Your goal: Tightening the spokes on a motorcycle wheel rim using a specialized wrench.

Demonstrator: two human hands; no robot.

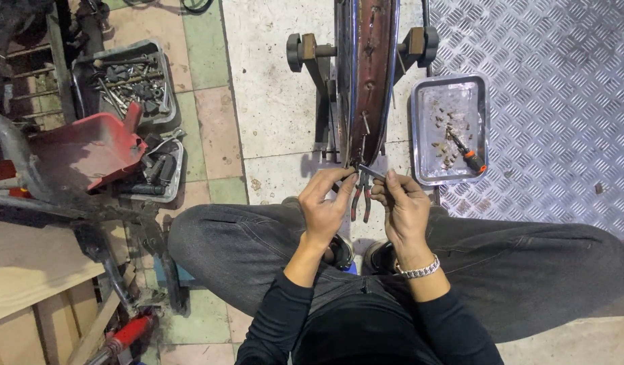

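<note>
A rusty wheel rim stands upright in a black truing stand in front of me. My left hand pinches a thin spoke end at the rim's lower edge. Red-handled pliers hang down between my two hands; which hand carries them I cannot tell. My right hand, with a metal watch at the wrist, grips a thin metal spoke that points toward the rim. I sit with knees spread in dark trousers.
A metal tray with small nipples and an orange-handled screwdriver lies right of the rim on checker plate. At left are a tray of tools, a red plastic part, a motorcycle frame and wooden boards.
</note>
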